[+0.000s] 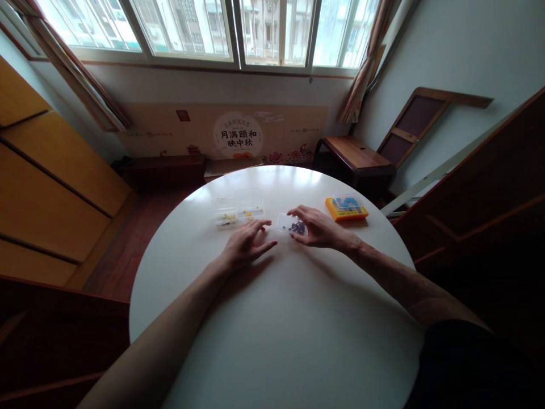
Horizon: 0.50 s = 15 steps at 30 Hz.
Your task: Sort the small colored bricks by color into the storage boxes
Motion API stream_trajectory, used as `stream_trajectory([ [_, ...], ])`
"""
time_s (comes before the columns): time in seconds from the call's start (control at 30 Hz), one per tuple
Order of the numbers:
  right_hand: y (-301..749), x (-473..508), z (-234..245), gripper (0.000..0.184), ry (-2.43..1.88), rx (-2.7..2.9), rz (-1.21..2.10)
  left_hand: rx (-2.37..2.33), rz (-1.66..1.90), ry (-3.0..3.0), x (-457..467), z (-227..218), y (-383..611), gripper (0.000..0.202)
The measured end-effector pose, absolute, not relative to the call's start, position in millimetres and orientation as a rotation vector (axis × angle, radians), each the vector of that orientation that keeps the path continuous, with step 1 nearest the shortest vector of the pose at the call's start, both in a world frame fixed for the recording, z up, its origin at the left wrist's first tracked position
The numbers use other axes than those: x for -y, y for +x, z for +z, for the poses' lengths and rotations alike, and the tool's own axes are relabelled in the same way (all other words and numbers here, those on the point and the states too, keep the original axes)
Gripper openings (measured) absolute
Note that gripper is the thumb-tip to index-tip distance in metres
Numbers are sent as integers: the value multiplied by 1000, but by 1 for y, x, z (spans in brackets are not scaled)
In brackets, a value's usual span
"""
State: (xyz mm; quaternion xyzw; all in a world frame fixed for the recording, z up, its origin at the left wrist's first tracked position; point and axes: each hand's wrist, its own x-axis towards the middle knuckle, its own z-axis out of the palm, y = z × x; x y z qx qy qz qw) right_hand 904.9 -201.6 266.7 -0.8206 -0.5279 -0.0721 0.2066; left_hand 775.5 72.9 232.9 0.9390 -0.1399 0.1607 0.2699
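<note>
On the round white table [276, 318] my right hand [317, 228] curls around a small clear plastic box [286, 222] that holds dark purple bits; fingers and thumb touch its sides. My left hand [247, 244] lies just left of that box, palm down, fingers stretched out towards it and holding nothing. Further back to the left stands a clear divided box [238, 214] with small yellow pieces inside.
An orange tray with a clear lid and blue shapes [346, 208] sits at the table's right rear. Behind the table are a low wooden bench [353, 153], a printed cardboard panel [221, 133] under the window, and wooden cabinets [46, 187] at left.
</note>
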Motion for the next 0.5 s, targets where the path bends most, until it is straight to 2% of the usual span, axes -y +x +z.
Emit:
stream_trajectory([
  [0.17, 933, 213, 275, 62, -2710, 1120, -445, 401, 410, 2556, -73, 232, 776, 47],
  [0.3, 947, 219, 275, 61, -2924, 1029, -458, 394, 409, 2566, -74, 231, 775, 45],
  [0.4, 957, 228, 273, 67, -2934, 1069, -410, 392, 411, 2563, -74, 231, 775, 44],
  [0.5, 971, 242, 274, 75, -2753, 1382, -231, 393, 412, 2565, -73, 232, 775, 43],
])
